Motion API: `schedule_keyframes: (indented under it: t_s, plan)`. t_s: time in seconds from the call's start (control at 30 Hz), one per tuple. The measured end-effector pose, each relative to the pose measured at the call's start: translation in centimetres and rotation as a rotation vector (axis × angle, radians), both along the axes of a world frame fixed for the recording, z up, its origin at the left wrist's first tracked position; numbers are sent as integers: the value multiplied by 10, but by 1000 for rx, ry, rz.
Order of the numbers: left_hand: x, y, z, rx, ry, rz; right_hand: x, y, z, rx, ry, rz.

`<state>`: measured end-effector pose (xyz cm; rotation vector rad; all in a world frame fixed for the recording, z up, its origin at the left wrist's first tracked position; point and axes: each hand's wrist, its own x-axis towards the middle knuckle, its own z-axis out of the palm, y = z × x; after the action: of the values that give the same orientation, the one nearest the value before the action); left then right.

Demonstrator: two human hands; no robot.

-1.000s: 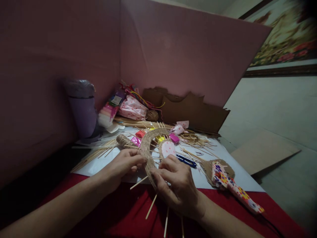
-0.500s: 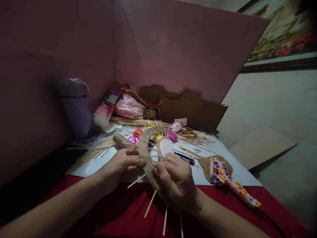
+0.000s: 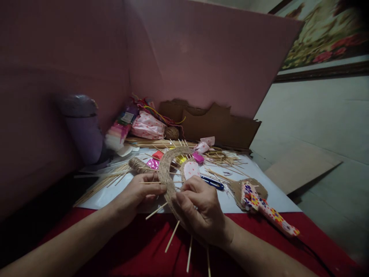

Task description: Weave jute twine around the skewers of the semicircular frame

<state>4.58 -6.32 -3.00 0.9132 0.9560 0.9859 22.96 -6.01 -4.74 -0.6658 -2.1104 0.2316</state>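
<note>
Between my hands is a twine-wrapped ring (image 3: 165,169) with thin wooden sticks (image 3: 172,236) poking out around it. My left hand (image 3: 147,190) pinches the ring's left side, thumb on top beside a stick. My right hand (image 3: 200,209) is closed at the ring's lower right, its thumb and forefinger pressed together against the twine; the hand hides that stretch of the ring. Inside the ring shows a smaller twine-edged piece with a white, pink-dotted centre (image 3: 191,169), partly behind my right hand.
A blue cutter (image 3: 212,182) lies right of the ring. Farther right, a flower-patterned glue gun (image 3: 266,209) rests on cardboard (image 3: 235,192). A twine roll (image 3: 140,165) and loose sticks (image 3: 106,179) lie left. Behind are a twine ball (image 3: 172,133), brown cardboard (image 3: 213,125) and a purple tumbler (image 3: 85,132).
The whole view has shifted a little, so most things sit slightly farther left. My right hand has moved slightly along the ring; both hands keep hold of it.
</note>
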Motion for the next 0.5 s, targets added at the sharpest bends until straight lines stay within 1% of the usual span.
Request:
schedule_keyframes:
  t_s: [0.07, 0.13, 0.23, 0.3, 0.37, 0.43, 0.5]
  plan:
    - [-1, 1, -1, -7, 65, 12, 0, 1, 0, -37, 91, -13]
    - [-2, 3, -3, -6, 97, 15, 0, 3, 0, -113, 221, -23]
    - [-3, 4, -5, 3, 104, 13, 0, 10, 1, -319, 447, -83]
    - [-2, 3, -6, 6, 112, 55, 0, 16, 4, -460, 576, -150]
    - [-1, 3, -6, 7, 117, 113, 1, 22, 6, -554, 678, -202]
    - [-1, 2, -6, 11, 117, 156, 3, 27, 8, -579, 759, -228]
    - [-3, 2, -6, 19, 123, 176, 5, 31, 10, -548, 812, -250]
